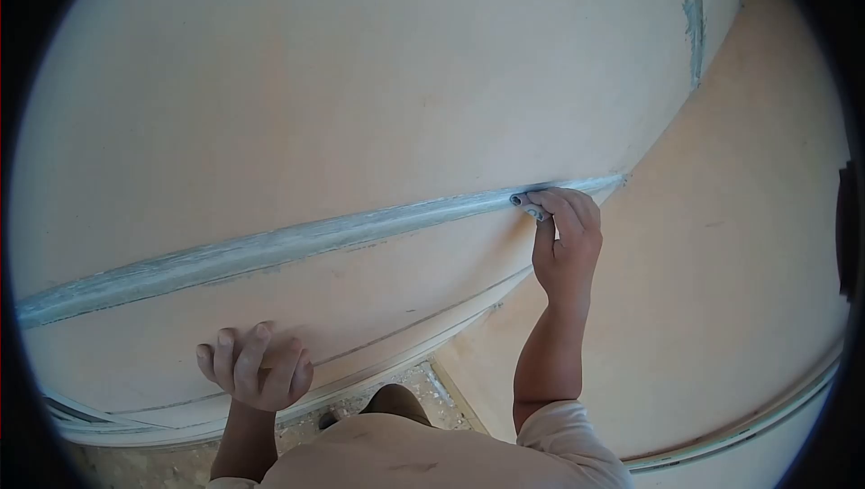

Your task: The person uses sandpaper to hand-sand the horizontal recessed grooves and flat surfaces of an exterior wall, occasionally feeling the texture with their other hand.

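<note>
My right hand [569,230] pinches a folded piece of grey sandpaper [530,207], its curled ends showing past the fingers. The sandpaper is at a grey filled seam [297,241] that runs across the pale board wall [315,102], close to the seam's right end by the corner. My left hand [256,367] holds nothing; its fingers are apart and slightly bent, tips toward the wall below the seam.
To the right, a second board wall [712,246] meets the first at a corner. Another grey filled patch [695,25] runs up at the upper right. The floor [383,392] below is littered with pale debris. A dark object [847,232] stands at the far right edge.
</note>
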The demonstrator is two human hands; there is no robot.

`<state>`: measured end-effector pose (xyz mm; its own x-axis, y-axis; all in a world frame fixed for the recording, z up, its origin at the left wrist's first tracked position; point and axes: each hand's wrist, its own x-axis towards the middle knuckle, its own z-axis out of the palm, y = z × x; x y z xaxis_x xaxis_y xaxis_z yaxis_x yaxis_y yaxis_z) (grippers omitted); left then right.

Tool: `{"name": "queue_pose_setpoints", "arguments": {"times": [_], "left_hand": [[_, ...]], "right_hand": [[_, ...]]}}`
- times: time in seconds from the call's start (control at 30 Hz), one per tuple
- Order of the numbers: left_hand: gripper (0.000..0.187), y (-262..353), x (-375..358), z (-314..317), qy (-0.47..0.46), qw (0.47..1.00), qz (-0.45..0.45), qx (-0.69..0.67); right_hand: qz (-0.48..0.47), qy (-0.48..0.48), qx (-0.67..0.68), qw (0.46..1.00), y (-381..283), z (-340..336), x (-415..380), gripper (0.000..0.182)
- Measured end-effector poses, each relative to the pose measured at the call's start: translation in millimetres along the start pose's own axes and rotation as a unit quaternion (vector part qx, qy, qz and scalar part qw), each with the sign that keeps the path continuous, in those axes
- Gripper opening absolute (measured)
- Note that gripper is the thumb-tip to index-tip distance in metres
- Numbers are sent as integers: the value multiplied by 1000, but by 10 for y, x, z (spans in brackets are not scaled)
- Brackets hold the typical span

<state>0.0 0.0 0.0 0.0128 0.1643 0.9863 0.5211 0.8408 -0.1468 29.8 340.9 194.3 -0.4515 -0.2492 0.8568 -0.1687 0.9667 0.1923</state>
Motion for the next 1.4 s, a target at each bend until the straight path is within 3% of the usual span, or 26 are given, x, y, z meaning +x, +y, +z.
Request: {"name": "queue_pose_setpoints", "arguments": {"times": [0.1, 0.2, 0.27, 0.4, 0.57, 0.63, 0.77, 0.93, 1.1, 1.2, 1.3, 1.4], "left_hand": [[21, -108, 25, -61, -10, 1000, 23, 3], [21, -73, -32, -32, -28, 1000, 3, 8], [20, -98, -23, -37, -14, 1000, 4, -2], [20, -72, -10, -24, -11, 1000, 7, -7], [19, -68, -55, -52, -12, 1000, -2, -10], [19, -57, -23, -43, -9, 1000, -3, -5], [19, -51, -47, -44, -18, 1000, -3, 0], [18, -18, 20, 11, -4, 1000, -5, 9], [17, -4, 30, 30, -7, 1000, -5, 22], [18, 5, 39, 30, -1, 1000, -5, 23], [18, 2, 97, 27, 2, 1000, 18, 4], [18, -59, 29, -28, -12, 1000, 15, -9]], "right_hand": [[-23, 63, 31, 997, -317, 138, -19, 20], [-27, 54, -12, 998, -237, 71, 4, 20], [21, 64, -61, 996, -39, 69, -58, 22], [-9, 75, 18, 997, -273, 156, -19, 19], [-7, 60, -37, 997, -91, 129, -40, 21], [44, 73, -28, 996, -83, 141, -43, 22], [-9, 78, -3, 997, -272, 130, 0, 23], [47, 101, -22, 994, -80, 206, -82, 23], [3, 109, 12, 994, -174, 209, -84, 22], [63, 125, 21, 990, -59, 273, -117, 22], [-6, 124, 44, 991, -402, 264, -22, 23], [19, 108, 2, 994, -225, 192, -50, 23]]}}
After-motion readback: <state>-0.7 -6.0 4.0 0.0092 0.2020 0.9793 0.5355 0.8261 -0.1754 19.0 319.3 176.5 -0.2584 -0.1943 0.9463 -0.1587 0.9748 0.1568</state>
